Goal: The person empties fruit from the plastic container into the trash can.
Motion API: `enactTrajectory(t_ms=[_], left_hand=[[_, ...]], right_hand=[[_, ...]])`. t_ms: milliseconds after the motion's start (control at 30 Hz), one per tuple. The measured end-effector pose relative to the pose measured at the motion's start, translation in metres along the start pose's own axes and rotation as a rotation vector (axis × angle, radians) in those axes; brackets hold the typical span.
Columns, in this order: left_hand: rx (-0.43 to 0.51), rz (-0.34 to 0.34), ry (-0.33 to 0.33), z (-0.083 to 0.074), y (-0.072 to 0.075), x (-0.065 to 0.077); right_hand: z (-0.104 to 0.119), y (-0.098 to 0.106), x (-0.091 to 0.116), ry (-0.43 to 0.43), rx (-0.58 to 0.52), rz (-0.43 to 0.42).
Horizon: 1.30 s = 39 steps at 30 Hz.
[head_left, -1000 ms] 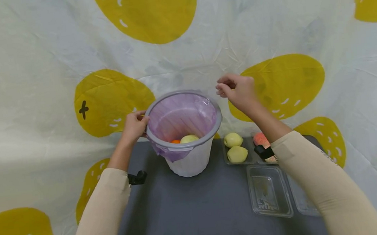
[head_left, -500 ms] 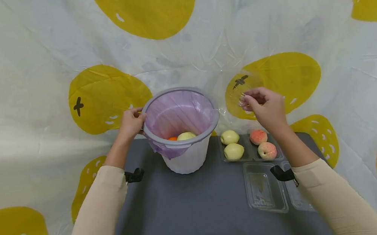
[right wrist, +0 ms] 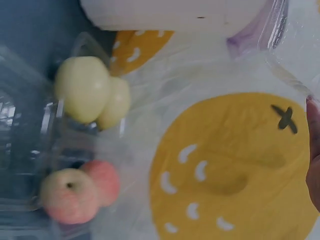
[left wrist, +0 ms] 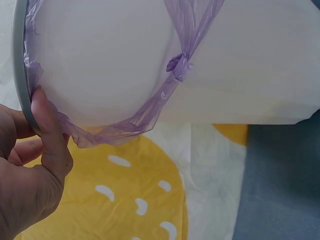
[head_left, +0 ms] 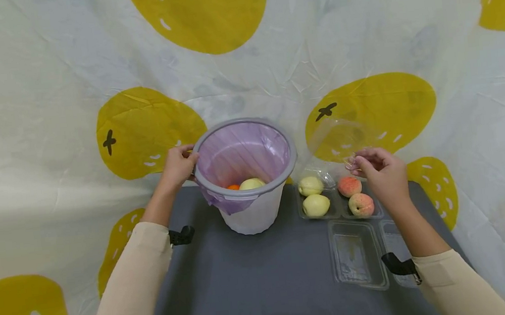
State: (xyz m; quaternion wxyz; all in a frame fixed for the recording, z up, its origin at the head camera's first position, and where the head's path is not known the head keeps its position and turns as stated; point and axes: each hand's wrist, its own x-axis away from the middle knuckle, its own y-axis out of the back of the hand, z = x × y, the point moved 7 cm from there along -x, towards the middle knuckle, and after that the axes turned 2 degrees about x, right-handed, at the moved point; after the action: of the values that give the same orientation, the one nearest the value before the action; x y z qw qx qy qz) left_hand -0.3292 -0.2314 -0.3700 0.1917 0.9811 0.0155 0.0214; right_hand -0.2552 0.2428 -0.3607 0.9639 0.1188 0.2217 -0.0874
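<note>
— White cloth printed with big yellow blobs [head_left: 149,132] covers everything behind, and a dark grey surface [head_left: 269,287] lies on it. What's the left hand [head_left: 179,165] doing?

— Its fingers are curled over the rim of a round grey-rimmed white plastic bin [head_left: 253,213] with a purple bag lining [head_left: 238,151]; the left wrist view shows the thumb pressed against the rim. A pale green fruit and something orange lie at the bottom.

— And the right hand [head_left: 384,174]?

— Fingertips pinched together on a thin sheet of clear plastic film [head_left: 340,141] — held up above the fruit trays, hanging toward them. Its edges are hard to trace against the cloth.

— The trays?

— Just right of the bin: a clear plastic tray with two pale green apples [head_left: 314,197], and beside it one with two pink-red apples [head_left: 356,197]. Nearer the person sit two empty clear plastic trays [head_left: 357,254], partly under the right forearm.
</note>
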Motion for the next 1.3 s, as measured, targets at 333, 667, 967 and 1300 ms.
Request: enactTrajectory(t_ms=[333,667,967,1300], left_hand=[[-0.009,-0.004,0.008,-0.001,0.001,0.000],[-0.015,-0.002,0.009,-0.003,0.000,0.001],[-0.028,0.018,0.043,-0.002,-0.001,0.004],[-0.020,0.024,0.047,-0.004,-0.002,0.004]], right_hand=[[-0.048,0.010,0.031,-0.113,0.166,0.054],[-0.092,-0.012,0.057,-0.243,0.281,0.227],[-0.123,-0.038,0.084,-0.431,0.308,0.453],[-0.143,-0.062,0.109,-0.525,0.247,0.634]])
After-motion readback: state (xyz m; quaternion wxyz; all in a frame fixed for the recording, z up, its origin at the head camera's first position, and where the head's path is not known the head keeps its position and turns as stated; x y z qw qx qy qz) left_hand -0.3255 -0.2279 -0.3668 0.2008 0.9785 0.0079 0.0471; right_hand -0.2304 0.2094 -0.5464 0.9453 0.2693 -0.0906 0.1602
